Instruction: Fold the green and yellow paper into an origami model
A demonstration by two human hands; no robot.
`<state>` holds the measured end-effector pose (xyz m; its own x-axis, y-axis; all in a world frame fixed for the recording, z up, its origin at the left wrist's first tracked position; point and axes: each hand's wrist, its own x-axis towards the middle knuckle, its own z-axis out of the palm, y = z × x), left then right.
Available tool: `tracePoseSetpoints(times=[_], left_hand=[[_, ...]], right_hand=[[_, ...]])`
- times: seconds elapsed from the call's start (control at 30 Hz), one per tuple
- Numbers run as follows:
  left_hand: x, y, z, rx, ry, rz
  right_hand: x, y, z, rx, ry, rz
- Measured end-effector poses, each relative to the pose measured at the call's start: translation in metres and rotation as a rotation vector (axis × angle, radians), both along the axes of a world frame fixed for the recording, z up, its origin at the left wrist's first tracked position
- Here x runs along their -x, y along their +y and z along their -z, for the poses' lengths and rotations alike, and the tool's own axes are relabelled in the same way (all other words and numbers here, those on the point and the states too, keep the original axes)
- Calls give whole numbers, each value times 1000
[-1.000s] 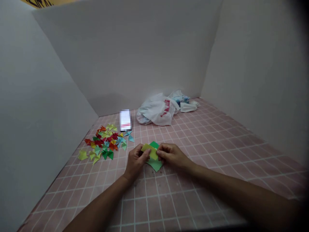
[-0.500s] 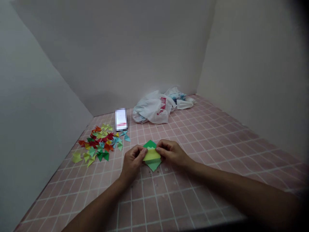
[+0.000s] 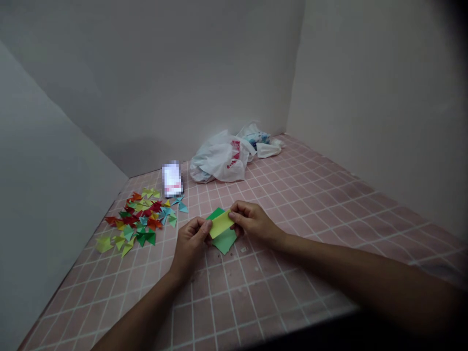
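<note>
A folded yellow paper strip (image 3: 221, 224) is pinched at both ends, by my left hand (image 3: 192, 241) at its left end and my right hand (image 3: 252, 223) at its right end. Both hands have fingers closed on it, just above the pink tiled table (image 3: 292, 204). Under the strip lies a green paper square (image 3: 224, 240), flat on the table. Left of my hands sits a pile of folded paper pieces (image 3: 137, 219) in red, green, yellow and blue.
A phone (image 3: 172, 179) lies behind the pile, its screen lit. A white plastic bag (image 3: 219, 161) and another crumpled bag (image 3: 261, 144) sit in the back corner. White walls close in the table at left, back and right.
The yellow paper went from crumpled between my hands to a flat folded strip, now tilted up at its right end. The view has shifted to the right.
</note>
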<state>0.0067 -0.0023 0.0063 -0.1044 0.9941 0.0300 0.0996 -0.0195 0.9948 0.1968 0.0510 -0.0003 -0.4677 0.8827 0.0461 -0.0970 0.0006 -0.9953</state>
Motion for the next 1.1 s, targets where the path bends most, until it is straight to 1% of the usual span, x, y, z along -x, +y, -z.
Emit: tracePoseSetpoints(times=[0.07, 0.2, 0.4, 0.57, 0.77, 0.93, 1.1], left_hand=[[1, 0, 0, 14, 19, 21], [1, 1, 1, 58, -2, 70], [-2, -2, 2, 48, -16, 66], [-3, -4, 4, 98, 1, 142], [-2, -2, 8, 89, -12, 141], [-1, 1, 13, 121, -70, 185], [-4, -1, 12, 128, -108, 165]], right_hand=[[-1, 0, -1, 3, -15, 8], [-1, -1, -4, -1, -82, -57], [2, -3, -3, 58, 13, -119], [2, -4, -1, 22, -15, -156], [3, -6, 2, 46, 14, -150], [4, -8, 2, 73, 18, -132], [4, -9, 0, 96, 47, -140]])
